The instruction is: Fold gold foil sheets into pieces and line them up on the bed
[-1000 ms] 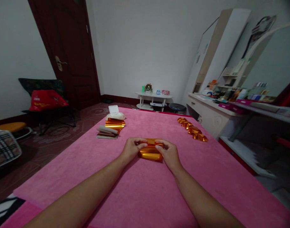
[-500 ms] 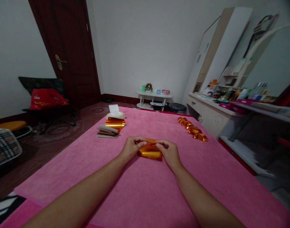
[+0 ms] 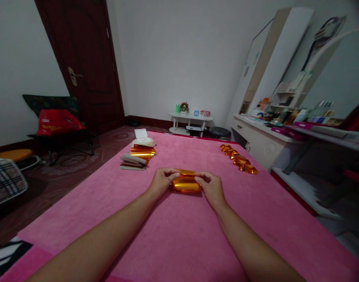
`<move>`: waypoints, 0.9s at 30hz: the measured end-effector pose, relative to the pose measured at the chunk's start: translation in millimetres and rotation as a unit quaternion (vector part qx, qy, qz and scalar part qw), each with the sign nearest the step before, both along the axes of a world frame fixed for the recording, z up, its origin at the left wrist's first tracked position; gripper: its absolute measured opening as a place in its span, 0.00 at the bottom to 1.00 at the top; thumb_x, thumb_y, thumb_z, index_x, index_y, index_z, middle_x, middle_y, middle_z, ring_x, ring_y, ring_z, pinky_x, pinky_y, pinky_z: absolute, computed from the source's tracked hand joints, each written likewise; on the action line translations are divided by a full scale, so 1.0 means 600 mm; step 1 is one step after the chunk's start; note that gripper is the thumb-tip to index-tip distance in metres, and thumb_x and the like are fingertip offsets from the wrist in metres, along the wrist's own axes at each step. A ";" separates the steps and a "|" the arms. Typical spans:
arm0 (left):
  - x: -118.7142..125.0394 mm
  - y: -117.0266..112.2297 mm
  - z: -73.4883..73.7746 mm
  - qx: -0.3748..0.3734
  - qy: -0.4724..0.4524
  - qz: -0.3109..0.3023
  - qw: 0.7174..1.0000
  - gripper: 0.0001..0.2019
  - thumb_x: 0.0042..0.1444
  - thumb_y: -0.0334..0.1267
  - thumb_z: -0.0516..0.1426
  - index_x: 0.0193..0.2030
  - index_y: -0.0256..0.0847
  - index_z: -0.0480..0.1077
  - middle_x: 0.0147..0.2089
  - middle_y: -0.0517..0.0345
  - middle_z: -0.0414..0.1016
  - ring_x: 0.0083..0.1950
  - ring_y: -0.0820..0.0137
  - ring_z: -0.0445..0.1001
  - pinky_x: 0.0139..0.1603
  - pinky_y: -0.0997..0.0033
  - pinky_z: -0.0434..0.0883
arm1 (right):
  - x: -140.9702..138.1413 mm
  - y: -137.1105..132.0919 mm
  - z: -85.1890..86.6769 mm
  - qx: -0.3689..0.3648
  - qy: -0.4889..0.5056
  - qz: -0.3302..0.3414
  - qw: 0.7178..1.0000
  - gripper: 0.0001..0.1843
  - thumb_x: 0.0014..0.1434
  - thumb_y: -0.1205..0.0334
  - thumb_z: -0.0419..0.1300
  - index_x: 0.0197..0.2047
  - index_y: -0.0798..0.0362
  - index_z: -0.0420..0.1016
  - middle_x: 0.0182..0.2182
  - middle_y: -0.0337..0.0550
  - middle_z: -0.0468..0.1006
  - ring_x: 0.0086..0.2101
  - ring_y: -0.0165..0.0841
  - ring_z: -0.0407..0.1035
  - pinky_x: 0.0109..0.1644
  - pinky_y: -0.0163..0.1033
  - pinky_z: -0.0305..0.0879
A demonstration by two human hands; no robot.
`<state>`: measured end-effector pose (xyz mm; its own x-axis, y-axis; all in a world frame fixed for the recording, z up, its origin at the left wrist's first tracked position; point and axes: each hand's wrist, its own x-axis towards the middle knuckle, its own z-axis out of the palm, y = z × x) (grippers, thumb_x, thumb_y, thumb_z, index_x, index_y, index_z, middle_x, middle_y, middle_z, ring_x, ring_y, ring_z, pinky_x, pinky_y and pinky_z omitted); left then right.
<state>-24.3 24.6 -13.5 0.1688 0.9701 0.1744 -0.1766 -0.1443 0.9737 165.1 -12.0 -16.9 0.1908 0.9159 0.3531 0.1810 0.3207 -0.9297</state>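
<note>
Between my two hands is a sheet of shiny gold foil paper [image 3: 185, 185], curled along its far edge, just over the pink cloth [image 3: 179, 231]. My left hand [image 3: 162, 181] pinches its left end between thumb and fingers. At the right end, my right hand [image 3: 210, 187] grips the same sheet, thumb on top. Off to the left lie a stack of gold foil sheets [image 3: 142, 152] and some folded grey-brown paper [image 3: 133, 161]. Several folded gold foil pieces [image 3: 238, 158] sit in a row to the right.
A white-lidded soft pack [image 3: 142, 140] stands behind the foil stack. Beyond the pink surface is a small white table [image 3: 191, 116] with a flower pot. On the right stands a cluttered white dresser [image 3: 256, 133]; a chair with a red bag [image 3: 58, 122] is at the left.
The foil's far edge has rolled over into a curl, and its near edge has drawn slightly away from me. My hands keep their hold, the right one shifted slightly right.
</note>
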 end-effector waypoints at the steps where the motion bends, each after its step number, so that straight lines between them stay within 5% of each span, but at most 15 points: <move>1: 0.000 0.000 -0.002 0.000 -0.006 -0.007 1.000 0.13 0.40 0.39 0.66 0.33 0.33 0.78 0.31 0.50 0.79 0.29 0.69 0.74 0.33 0.69 0.70 | 0.001 -0.001 0.001 0.003 -0.013 -0.004 1.000 0.09 0.49 0.59 0.63 0.34 0.52 0.79 0.30 0.42 0.80 0.31 0.36 0.73 0.38 0.42 0.69; 8: 0.001 -0.001 0.000 0.051 0.044 0.003 0.998 0.11 0.42 0.40 0.65 0.31 0.34 0.78 0.26 0.54 0.76 0.23 0.73 0.69 0.25 0.75 0.64 | 0.008 0.003 0.002 0.082 -0.037 -0.040 0.995 0.07 0.48 0.57 0.65 0.31 0.50 0.80 0.43 0.45 0.75 0.45 0.39 0.69 0.49 0.43 0.65; 15: 0.000 -0.009 0.014 0.160 0.058 0.001 0.985 0.04 0.45 0.34 0.63 0.29 0.37 0.78 0.31 0.55 0.74 0.34 0.71 0.72 0.34 0.75 0.67 | 0.012 0.007 -0.005 -0.030 0.095 0.020 0.995 0.12 0.46 0.56 0.66 0.36 0.50 0.80 0.55 0.48 0.69 0.52 0.43 0.66 0.53 0.48 0.63; 21: 0.001 -0.009 0.011 0.203 0.083 0.005 0.976 0.03 0.48 0.33 0.61 0.29 0.37 0.78 0.29 0.56 0.73 0.31 0.72 0.71 0.31 0.75 0.66 | 0.007 0.000 0.004 -0.049 0.161 0.030 0.985 0.15 0.42 0.55 0.69 0.35 0.50 0.80 0.52 0.46 0.73 0.50 0.42 0.68 0.51 0.43 0.65; 27: -0.002 -0.016 0.013 0.271 0.133 0.038 0.952 0.06 0.51 0.30 0.59 0.32 0.40 0.79 0.32 0.54 0.75 0.35 0.71 0.72 0.35 0.74 0.67 | 0.000 -0.003 0.010 -0.068 0.207 0.037 0.975 0.16 0.39 0.55 0.71 0.34 0.51 0.80 0.33 0.42 0.81 0.34 0.36 0.74 0.41 0.40 0.68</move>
<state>-25.3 15.3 -5.4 0.2103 0.7607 0.6141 0.0975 -0.6413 0.7610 165.0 -13.7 -11.1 0.2236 0.9653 0.1346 -0.2368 0.1877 -0.9532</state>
